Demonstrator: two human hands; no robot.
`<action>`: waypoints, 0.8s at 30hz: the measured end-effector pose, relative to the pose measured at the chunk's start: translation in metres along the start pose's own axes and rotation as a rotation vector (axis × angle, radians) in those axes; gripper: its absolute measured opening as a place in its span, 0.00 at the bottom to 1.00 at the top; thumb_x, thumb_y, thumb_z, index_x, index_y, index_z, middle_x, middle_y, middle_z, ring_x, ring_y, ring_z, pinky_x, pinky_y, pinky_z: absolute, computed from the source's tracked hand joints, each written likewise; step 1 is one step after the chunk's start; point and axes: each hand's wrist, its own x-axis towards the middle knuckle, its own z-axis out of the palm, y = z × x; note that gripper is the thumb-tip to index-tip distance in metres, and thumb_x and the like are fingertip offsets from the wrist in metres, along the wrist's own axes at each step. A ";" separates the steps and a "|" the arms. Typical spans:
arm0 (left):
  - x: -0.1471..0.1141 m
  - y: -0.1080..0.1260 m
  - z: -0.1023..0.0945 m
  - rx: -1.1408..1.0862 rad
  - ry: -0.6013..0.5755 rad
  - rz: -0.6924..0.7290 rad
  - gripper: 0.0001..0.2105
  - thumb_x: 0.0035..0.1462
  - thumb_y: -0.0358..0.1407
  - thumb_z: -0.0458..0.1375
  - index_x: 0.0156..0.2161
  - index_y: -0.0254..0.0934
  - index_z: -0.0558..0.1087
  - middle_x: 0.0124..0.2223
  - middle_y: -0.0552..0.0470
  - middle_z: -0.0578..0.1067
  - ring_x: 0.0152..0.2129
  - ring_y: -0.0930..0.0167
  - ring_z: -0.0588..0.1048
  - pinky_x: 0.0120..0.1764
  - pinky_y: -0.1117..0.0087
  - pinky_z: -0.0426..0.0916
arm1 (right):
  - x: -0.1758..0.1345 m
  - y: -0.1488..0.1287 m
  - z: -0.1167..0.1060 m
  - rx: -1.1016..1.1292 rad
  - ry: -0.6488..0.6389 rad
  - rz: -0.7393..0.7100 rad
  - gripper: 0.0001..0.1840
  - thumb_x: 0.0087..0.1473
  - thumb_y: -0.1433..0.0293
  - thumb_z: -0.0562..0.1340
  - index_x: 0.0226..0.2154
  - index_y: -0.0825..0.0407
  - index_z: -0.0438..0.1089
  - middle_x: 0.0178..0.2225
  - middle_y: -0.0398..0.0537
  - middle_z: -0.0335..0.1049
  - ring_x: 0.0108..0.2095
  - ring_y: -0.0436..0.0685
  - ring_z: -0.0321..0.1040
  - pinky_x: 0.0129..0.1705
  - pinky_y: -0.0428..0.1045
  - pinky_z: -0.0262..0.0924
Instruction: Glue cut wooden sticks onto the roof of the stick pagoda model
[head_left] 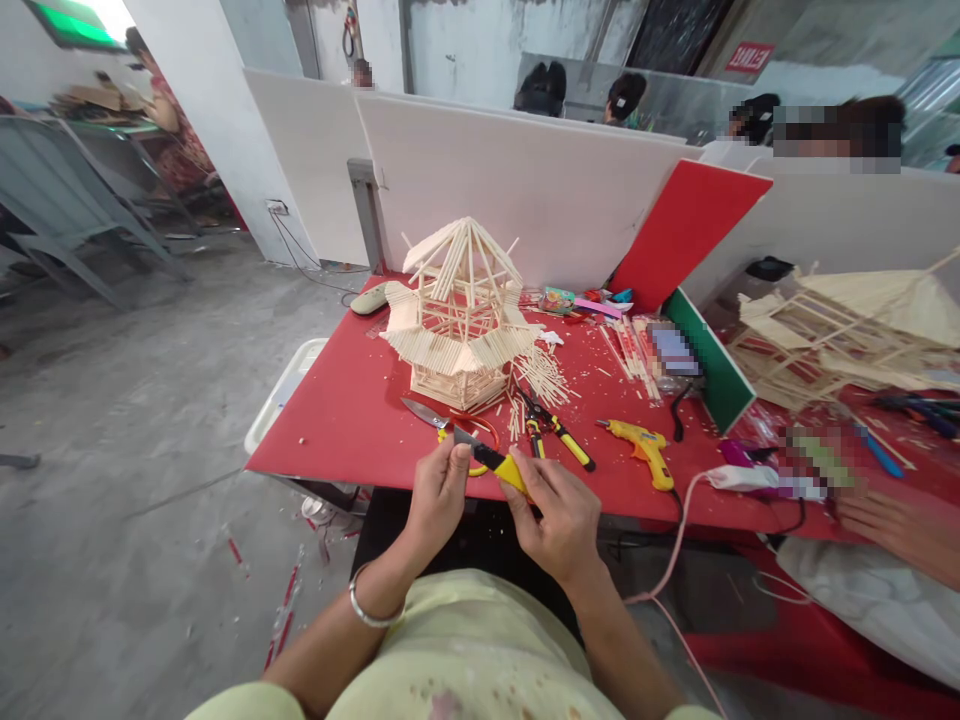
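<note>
**Pale shirt front (465, 650), two bare hands and one knife (512, 473) at a red-topped table (337, 420)**

Lowest and nearest, the shirt front lies between the forearms; a bangle (373, 608) circles the left wrist. The right hand (562, 510) is closed around the knife's yellow handle, the blade pointing leftward. The left hand (436, 505) is narrow, its thumb and fingers drawn together at the blade end; whether they pinch the blade itself or a small piece beside it cannot be told. The knife is thus between the two hands, near the table's front edge.

Next outward lie scissors (425, 413), partly hidden behind the hands and knife, then cutters (571, 447) with black-and-yellow handles and, farther right, a yellow glue gun (641, 446). Beyond the scissors stands a tiered stick model (465, 355), its peaked upper frame open, its lower roof slatted; loose sticks (546, 377) are strewn beside its base. At right, a green board (709, 360) stands before a second stick model (817, 330), and another person's hand (879, 515) rests near the margin.

Judged from the grips, the step in hand is close work at the blade, either trimming or adjusting; the view does not settle which. The next move seems to call for a firm right grip, a short controlled stroke, and a left thumb clear of the edge.
</note>
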 end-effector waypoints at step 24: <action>-0.003 -0.003 -0.005 0.046 0.021 0.017 0.21 0.63 0.49 0.53 0.24 0.38 0.60 0.20 0.58 0.60 0.19 0.75 0.57 0.23 0.74 0.53 | -0.006 -0.006 0.003 0.015 0.010 0.013 0.31 0.57 0.72 0.64 0.62 0.50 0.62 0.39 0.52 0.74 0.37 0.55 0.70 0.40 0.50 0.63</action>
